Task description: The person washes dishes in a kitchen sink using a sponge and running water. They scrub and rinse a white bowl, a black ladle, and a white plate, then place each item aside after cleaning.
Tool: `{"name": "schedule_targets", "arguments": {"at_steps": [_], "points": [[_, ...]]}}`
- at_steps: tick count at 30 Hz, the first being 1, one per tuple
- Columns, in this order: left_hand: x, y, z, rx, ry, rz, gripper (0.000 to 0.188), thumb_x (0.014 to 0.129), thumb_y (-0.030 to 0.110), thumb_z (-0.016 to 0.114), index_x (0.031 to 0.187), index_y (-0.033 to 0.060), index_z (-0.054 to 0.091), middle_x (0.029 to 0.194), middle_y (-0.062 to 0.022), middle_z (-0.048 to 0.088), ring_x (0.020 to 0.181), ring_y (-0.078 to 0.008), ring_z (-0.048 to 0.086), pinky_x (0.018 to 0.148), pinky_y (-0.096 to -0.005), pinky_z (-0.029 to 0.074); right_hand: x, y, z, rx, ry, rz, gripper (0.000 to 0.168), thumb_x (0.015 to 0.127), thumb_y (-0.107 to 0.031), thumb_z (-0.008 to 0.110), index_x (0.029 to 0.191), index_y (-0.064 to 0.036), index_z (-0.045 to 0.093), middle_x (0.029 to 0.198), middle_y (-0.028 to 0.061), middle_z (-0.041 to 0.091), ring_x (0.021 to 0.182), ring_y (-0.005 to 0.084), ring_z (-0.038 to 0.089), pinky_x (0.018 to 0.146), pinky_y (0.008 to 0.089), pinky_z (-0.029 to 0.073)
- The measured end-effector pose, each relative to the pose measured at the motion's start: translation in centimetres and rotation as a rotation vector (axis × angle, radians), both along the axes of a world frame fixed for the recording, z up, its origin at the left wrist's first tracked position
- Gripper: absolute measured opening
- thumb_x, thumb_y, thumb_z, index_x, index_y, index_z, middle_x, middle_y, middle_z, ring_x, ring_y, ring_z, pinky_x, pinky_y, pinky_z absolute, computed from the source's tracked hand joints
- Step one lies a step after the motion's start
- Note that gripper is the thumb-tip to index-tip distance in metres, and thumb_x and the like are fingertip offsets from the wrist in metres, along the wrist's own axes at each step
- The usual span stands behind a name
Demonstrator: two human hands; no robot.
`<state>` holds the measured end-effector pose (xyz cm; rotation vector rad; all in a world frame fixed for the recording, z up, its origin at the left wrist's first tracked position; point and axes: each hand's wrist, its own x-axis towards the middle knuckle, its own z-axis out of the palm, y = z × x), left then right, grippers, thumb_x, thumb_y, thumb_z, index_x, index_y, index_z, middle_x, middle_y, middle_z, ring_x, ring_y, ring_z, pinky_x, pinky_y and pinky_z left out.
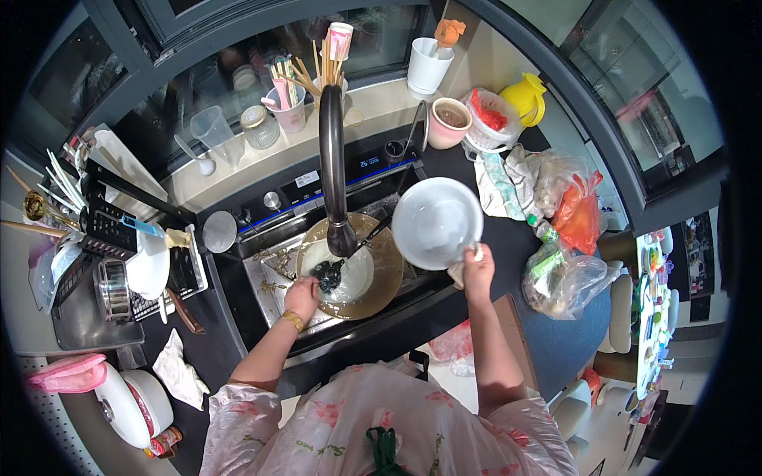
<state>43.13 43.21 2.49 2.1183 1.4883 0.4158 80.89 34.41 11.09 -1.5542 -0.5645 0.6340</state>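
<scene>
My right hand [479, 272] grips the rim of a white bowl [437, 223] beside the sink's right side. A beige cloth or sponge [457, 275] shows between that hand and the rim. Under the dark curved faucet [333, 154], a large tan basin [387, 279] stands in the sink. Inside the basin lies a pale bowl [360, 279] with water in it. My left hand [302, 298] is at that bowl's left edge, fingers curled; what they hold is unclear. Close by is the dark head of a black ladle or strainer [328, 275], its handle slanting up right.
Left of the sink are a dish rack [110, 229], a brown-handled knife [186, 312] and a white cloth [178, 372]. Cups and a glass jar [260, 128] line the sill. On the right counter lie towels [500, 181] and plastic bags [562, 285]. A round grey lid [219, 231] sits near the sink's left corner.
</scene>
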Motion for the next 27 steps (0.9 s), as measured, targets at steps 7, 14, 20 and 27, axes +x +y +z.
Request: {"name": "schedule_targets", "arguments": {"at_steps": [7,14,20,27], "points": [[-4.5,0.1,-3.3,-0.053,-0.058,0.37,0.017,0.072,0.001,0.056,0.089,0.0029,0.057,0.085,-0.0151,0.057,0.076,-0.0275,0.057,0.069,-0.0363,0.047,3.9,-1.5,-2.6,0.083,0.525,-0.33,0.024,0.088,-0.009,0.048,0.111,-0.002,0.045,0.098,0.0132,0.057,0.076,0.0256,0.061,0.059,0.0367,0.055],[-6.9,-1.9,-4.9,-0.154,-0.082,0.485,0.012,0.073,0.002,0.058,0.085,0.0028,0.058,0.079,-0.0137,0.058,0.066,-0.0257,0.057,0.063,-0.0338,0.047,4.3,-1.3,-4.7,0.104,0.616,-0.453,0.031,0.088,-0.019,0.052,0.113,-0.002,0.042,0.097,0.0133,0.057,0.074,0.026,0.061,0.058,0.0365,0.055],[-7.2,-4.0,-4.6,-0.186,-0.11,0.563,0.012,0.073,0.003,0.06,0.086,0.0029,0.059,0.078,-0.0125,0.059,0.065,-0.0242,0.058,0.061,-0.0324,0.047,-2.8,-2.7,-5.5,-0.209,0.508,-0.28,0.031,0.085,-0.033,0.057,0.097,-0.006,0.05,0.084,0.0064,0.058,0.066,0.0182,0.058,0.044,0.0282,0.044],[-7.1,-7.4,-3.5,-0.145,-0.212,0.557,0.011,0.074,0.0,0.059,0.085,0.0029,0.061,0.078,-0.0103,0.06,0.066,-0.0186,0.058,0.063,-0.0284,0.047,-6.6,6.2,-10.6,-0.392,0.598,-0.018,0.028,0.084,-0.026,0.057,0.106,-0.008,0.054,0.093,0.0075,0.057,0.077,0.0198,0.056,0.056,0.0327,0.046]]}}
